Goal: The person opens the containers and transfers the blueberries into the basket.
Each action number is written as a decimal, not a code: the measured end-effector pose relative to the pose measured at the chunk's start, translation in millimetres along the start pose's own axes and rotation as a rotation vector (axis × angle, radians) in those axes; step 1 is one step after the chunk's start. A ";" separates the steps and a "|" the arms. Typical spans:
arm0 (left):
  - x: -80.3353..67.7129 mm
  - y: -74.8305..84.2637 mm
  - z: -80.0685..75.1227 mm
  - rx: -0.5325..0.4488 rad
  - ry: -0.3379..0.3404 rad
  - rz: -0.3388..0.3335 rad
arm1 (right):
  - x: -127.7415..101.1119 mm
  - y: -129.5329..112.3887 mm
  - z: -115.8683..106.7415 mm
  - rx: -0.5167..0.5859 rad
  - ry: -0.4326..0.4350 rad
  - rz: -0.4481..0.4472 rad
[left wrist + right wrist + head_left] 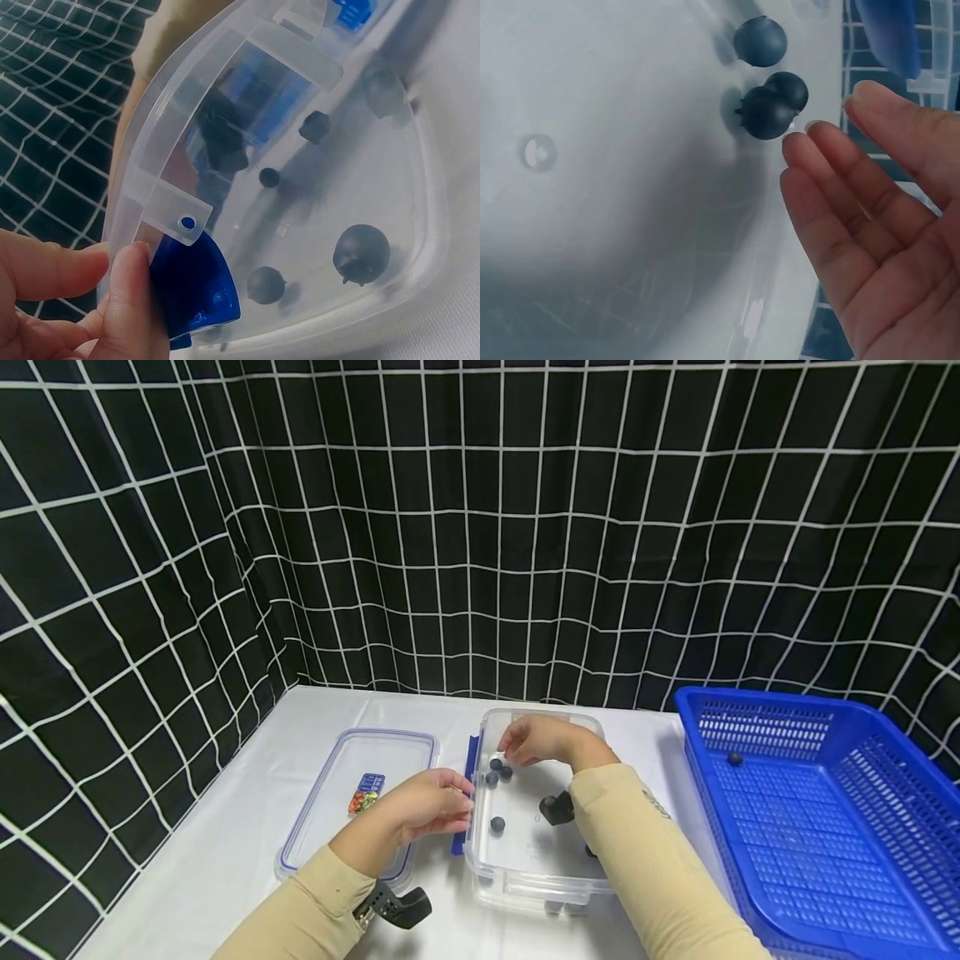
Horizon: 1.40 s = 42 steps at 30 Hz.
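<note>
A clear plastic box [540, 891] with blue side latches [191, 289] stands mid-table. Several dark blueberries are in it: a group near the left wall, one blueberry [497, 824] nearer the front, another partly behind the right sleeve. My left hand [427, 806] grips the box's left rim beside a latch, thumb and fingers pinching the edge in the left wrist view. Inside the box, my right hand [536, 739] is at the far left, just above the grouped blueberries. The right wrist view shows its fingers [825, 225] fairly straight, fingertips close to a blueberry [766, 112], nothing held.
Left of the box lies a clear lid [330, 827] with a blue seal and a colourful label [367, 793]. At the right stands a blue perforated basket [825, 860] holding one blueberry [735, 758]. A black curtain with a white grid [480, 539] hangs behind the white table.
</note>
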State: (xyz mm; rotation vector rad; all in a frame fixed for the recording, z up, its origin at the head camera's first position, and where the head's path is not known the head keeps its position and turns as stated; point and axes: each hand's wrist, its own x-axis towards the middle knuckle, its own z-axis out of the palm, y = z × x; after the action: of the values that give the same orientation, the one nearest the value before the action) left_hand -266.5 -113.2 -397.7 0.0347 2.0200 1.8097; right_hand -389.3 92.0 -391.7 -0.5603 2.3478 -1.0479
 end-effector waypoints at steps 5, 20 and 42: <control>-1.6 1.0 0.5 0.001 -0.015 0.011 | -0.7 1.5 2.6 -0.061 -0.020 0.016; -2.6 1.2 2.6 0.004 -0.012 0.011 | -2.9 4.0 9.3 -0.102 -0.099 0.078; -1.1 1.7 0.5 0.009 -0.005 0.015 | -2.5 0.9 9.6 -0.195 -0.108 0.071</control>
State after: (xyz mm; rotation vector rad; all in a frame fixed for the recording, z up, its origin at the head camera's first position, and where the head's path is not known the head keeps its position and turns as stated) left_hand -265.8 -112.8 -395.8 0.0570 2.0293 1.8083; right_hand -381.8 88.5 -397.2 -0.5848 2.3693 -0.7432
